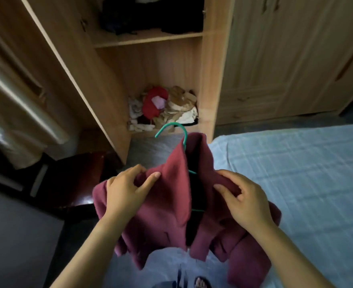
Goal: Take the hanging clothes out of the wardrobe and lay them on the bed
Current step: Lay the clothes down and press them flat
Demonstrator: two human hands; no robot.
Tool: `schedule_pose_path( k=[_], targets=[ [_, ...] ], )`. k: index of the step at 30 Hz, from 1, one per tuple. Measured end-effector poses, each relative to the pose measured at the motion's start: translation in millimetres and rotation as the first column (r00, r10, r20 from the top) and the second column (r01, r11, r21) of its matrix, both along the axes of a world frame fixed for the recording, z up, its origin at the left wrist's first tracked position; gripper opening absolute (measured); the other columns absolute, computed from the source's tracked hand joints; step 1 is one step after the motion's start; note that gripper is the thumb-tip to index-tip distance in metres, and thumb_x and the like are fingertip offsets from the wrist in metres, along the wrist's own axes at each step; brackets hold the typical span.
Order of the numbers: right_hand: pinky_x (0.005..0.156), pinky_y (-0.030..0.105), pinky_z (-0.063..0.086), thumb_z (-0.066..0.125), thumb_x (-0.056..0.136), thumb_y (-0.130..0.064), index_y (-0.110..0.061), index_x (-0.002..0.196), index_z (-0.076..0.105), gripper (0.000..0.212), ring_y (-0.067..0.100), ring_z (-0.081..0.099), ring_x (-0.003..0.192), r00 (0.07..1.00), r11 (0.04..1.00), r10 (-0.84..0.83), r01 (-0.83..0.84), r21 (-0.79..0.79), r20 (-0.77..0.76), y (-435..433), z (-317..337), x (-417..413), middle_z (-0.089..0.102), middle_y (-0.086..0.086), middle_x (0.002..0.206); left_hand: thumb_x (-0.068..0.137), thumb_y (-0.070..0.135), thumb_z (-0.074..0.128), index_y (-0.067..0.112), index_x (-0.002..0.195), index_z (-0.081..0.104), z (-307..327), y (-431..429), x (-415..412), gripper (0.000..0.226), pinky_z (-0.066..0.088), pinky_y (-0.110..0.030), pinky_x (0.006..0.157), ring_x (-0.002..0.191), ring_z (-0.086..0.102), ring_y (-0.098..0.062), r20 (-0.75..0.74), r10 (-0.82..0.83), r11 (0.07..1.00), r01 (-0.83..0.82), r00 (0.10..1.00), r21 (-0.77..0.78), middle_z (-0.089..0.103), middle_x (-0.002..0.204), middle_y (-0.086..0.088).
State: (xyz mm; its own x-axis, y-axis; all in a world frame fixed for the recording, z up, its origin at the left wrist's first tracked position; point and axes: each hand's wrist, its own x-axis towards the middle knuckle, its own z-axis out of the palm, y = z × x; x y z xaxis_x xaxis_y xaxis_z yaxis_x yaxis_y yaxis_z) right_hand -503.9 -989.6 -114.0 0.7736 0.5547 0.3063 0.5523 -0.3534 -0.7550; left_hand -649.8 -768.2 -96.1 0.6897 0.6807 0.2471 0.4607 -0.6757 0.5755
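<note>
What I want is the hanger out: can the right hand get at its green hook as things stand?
Probably yes. The green hook pokes out bare above the collar of the maroon jacket; but the right hand grips the jacket's shoulder and must let go first.

A wardrobe [213,80] of light wood grain is set against the far side of the room. Its left door [67,65] is swung open, and a shelf [146,39] is fitted across the exposed compartment. The right-hand doors [285,48] are closed; two drawers [250,104] are fitted beneath them. A bed [296,163], covered in a pale blue checked sheet, is placed just beside the wardrobe. The floor [150,150] is finished in grey. A beige curtain [15,113] is hung at the left, where a bright patch is seen. A dark reddish-brown seat [77,179] is positioned below it.
</note>
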Motion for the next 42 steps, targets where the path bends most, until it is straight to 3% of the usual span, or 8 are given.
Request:
schedule_pose_path(
  k=[7,17,21,24,29,31,36,42],
  targets=[
    [0.069,0.013,0.045,0.069,0.079,-0.035,-0.029,0.109,0.068,0.030,0.008,0.060,0.082,0.994,0.996,0.083,-0.084,0.019,0.070,168,19,127,0.060,-0.025,0.097,0.073,0.072,0.038,0.028,0.060,0.044,16,147,109,0.046,0.040,-0.036,0.066,0.060,0.049,-0.016,0.086,0.096,0.989,-0.104,0.992,0.102,0.047,0.054,0.009],
    [0.060,0.018,0.040,0.065,0.080,-0.048,-0.032,0.108,0.066,0.033,0.002,0.051,0.049,0.963,0.995,0.084,-0.093,0.023,0.255,406,93,307,0.070,-0.015,0.101,0.075,0.072,0.041,0.027,0.061,0.043,71,397,291,0.047,0.044,-0.038,0.063,0.062,0.050,-0.010,0.227,-0.006,0.991,-0.025,0.974,0.130,0.051,0.061,0.006],
    [0.044,0.013,0.035,0.069,0.079,-0.040,-0.037,0.106,0.065,0.027,0.006,0.047,0.036,0.976,0.996,0.061,-0.074,0.053,0.210,488,137,380,0.054,-0.023,0.047,0.071,0.074,0.044,0.026,0.066,0.055,125,480,365,0.050,0.046,-0.035,0.063,0.062,0.054,-0.006,0.305,-0.011,0.989,-0.034,0.952,0.143,0.058,0.061,0.008],
    [0.044,0.011,0.037,0.063,0.075,-0.053,-0.039,0.106,0.063,0.034,0.004,0.050,0.035,0.954,0.980,0.077,-0.126,0.152,0.289,550,176,434,0.056,-0.039,0.064,0.068,0.075,0.044,0.024,0.067,0.056,168,542,422,0.053,0.047,-0.036,0.063,0.061,0.054,-0.008,0.364,-0.012,0.985,-0.051,0.931,0.162,0.058,0.060,0.007],
    [0.050,0.019,0.047,0.057,0.071,-0.059,-0.041,0.109,0.063,0.042,0.005,0.060,0.050,0.913,0.938,0.104,-0.221,0.267,0.394,656,248,529,0.067,-0.020,0.097,0.066,0.077,0.049,0.027,0.071,0.058,239,649,517,0.051,0.045,-0.036,0.064,0.055,0.050,-0.004,0.485,-0.030,0.982,-0.066,0.874,0.180,0.058,0.057,0.012],
    [0.055,0.025,0.052,0.060,0.070,-0.058,-0.040,0.105,0.065,0.040,0.007,0.062,0.053,0.889,0.916,0.089,-0.250,0.313,0.448,696,284,566,0.068,-0.021,0.092,0.066,0.075,0.051,0.028,0.071,0.058,277,689,552,0.048,0.039,-0.032,0.058,0.050,0.047,-0.002,0.519,-0.044,0.973,-0.081,0.854,0.216,0.056,0.055,0.014],
    [0.040,0.006,0.030,0.074,0.076,-0.031,-0.031,0.101,0.069,0.025,0.002,0.047,0.035,0.788,0.910,-0.025,-0.237,0.340,0.616,790,401,647,0.051,-0.030,0.045,0.065,0.076,0.050,0.030,0.069,0.058,389,784,629,0.047,0.039,-0.031,0.059,0.054,0.050,-0.006,0.631,-0.081,0.928,-0.173,0.771,0.331,0.056,0.053,0.017],
    [0.053,0.018,0.038,0.071,0.076,-0.038,-0.031,0.101,0.070,0.026,0.000,0.050,0.045,0.664,0.893,-0.184,-0.194,0.405,0.725,903,516,713,0.060,-0.015,0.059,0.076,0.070,0.053,0.022,0.066,0.056,501,886,695,0.049,0.046,-0.040,0.081,0.077,0.060,-0.020,0.712,-0.073,0.869,-0.306,0.698,0.388,0.059,0.064,0.009]
  ],
)
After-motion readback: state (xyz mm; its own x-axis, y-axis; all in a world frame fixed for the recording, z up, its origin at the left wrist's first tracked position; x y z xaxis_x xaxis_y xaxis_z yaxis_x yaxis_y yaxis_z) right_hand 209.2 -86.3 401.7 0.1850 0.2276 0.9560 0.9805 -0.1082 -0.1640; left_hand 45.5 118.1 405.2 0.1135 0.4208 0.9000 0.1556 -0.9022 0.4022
